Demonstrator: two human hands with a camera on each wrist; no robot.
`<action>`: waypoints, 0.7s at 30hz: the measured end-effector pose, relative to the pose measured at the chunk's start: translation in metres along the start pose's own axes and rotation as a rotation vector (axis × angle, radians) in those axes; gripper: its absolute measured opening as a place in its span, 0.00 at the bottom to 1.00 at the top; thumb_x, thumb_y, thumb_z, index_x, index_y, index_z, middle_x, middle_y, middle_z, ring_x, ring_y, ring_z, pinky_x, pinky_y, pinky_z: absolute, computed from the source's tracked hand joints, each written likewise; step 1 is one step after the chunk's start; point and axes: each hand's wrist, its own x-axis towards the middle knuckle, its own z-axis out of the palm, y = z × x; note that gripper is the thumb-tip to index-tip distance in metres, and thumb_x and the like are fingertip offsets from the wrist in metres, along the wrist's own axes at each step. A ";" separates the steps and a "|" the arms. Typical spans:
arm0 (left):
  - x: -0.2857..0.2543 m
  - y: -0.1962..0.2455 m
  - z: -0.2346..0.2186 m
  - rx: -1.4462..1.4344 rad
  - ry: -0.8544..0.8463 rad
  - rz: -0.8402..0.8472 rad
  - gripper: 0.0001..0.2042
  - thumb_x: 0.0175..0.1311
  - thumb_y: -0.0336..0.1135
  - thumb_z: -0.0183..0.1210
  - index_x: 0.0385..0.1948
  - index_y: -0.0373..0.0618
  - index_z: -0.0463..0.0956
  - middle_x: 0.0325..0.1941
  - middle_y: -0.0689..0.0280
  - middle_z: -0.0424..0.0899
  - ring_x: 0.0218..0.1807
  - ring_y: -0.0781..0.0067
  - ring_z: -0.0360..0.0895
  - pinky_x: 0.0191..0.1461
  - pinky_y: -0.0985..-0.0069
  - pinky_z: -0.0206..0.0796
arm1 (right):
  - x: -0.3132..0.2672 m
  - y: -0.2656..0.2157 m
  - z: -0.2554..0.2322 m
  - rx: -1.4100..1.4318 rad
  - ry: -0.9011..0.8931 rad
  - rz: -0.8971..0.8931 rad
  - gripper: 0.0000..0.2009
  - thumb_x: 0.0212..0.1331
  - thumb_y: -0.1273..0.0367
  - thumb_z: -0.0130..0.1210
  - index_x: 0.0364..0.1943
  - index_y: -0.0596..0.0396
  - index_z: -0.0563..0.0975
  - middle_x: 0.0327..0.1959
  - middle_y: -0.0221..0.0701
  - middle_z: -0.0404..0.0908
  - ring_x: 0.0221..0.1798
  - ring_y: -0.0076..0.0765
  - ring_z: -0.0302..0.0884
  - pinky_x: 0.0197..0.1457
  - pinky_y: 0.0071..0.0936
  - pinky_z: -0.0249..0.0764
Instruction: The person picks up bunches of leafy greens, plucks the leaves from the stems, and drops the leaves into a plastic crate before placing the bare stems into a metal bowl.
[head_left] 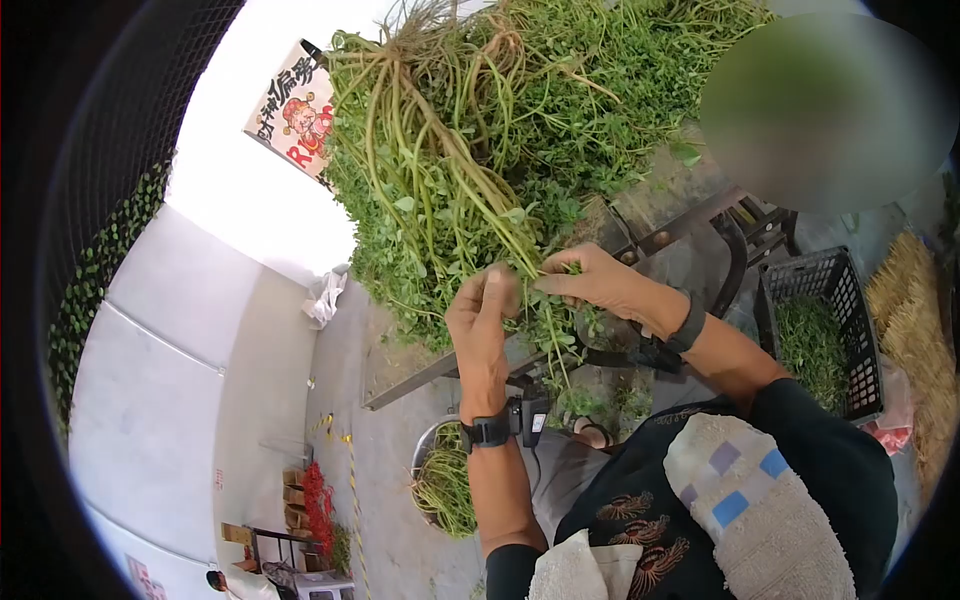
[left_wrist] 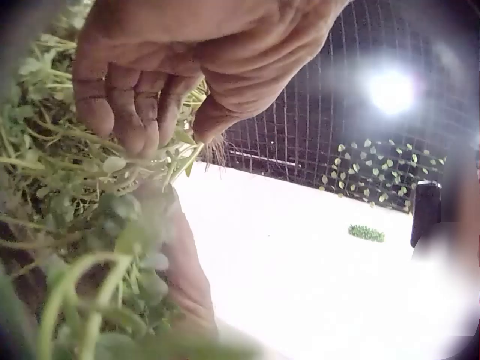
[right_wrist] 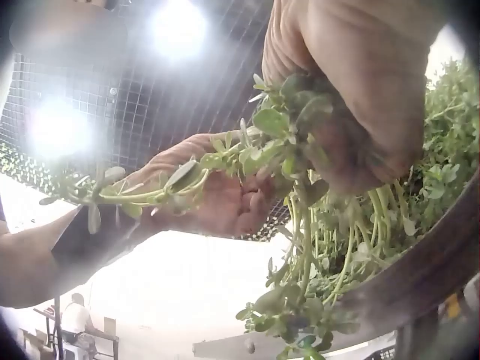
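Note:
A large heap of purslane (head_left: 600,100) covers the table, its small leaves on long green stems. On top of the heap a rooted bunch (head_left: 450,150) stretches down to both hands. My right hand (head_left: 600,280) grips a leafy sprig (right_wrist: 289,135) between thumb and fingers; in the right wrist view its leaves hang below the palm. Close to its left, my left hand (head_left: 478,325) has its fingers curled, and the left wrist view shows the thumb and fingertips pinching a thin stem (left_wrist: 187,161). Leaves partly hide the fingertips there.
The table's metal edge (head_left: 415,385) runs below the heap. A round metal basin (head_left: 418,455) with stems stands on the floor near my left forearm. To the right are a black plastic crate (head_left: 868,375) with greens and a straw-coloured bundle (head_left: 910,340).

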 end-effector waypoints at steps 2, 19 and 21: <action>0.009 0.010 0.005 0.093 -0.017 0.091 0.17 0.62 0.41 0.57 0.41 0.34 0.77 0.31 0.64 0.81 0.30 0.80 0.73 0.33 0.83 0.64 | -0.010 -0.008 -0.004 0.022 0.032 -0.006 0.16 0.53 0.59 0.60 0.35 0.59 0.78 0.23 0.24 0.72 0.22 0.17 0.64 0.25 0.17 0.59; 0.016 0.006 0.019 0.130 -0.114 0.006 0.11 0.61 0.38 0.59 0.32 0.39 0.81 0.22 0.73 0.76 0.23 0.86 0.66 0.28 0.84 0.57 | -0.017 0.006 -0.013 0.000 0.079 -0.059 0.15 0.54 0.59 0.61 0.33 0.59 0.79 0.19 0.23 0.72 0.21 0.16 0.65 0.24 0.16 0.60; 0.018 0.003 0.013 0.114 -0.141 -0.017 0.12 0.61 0.39 0.58 0.34 0.38 0.81 0.23 0.73 0.77 0.24 0.86 0.66 0.29 0.84 0.58 | -0.018 0.008 -0.015 0.014 0.112 -0.021 0.16 0.53 0.59 0.61 0.32 0.59 0.79 0.18 0.23 0.72 0.21 0.16 0.65 0.24 0.17 0.60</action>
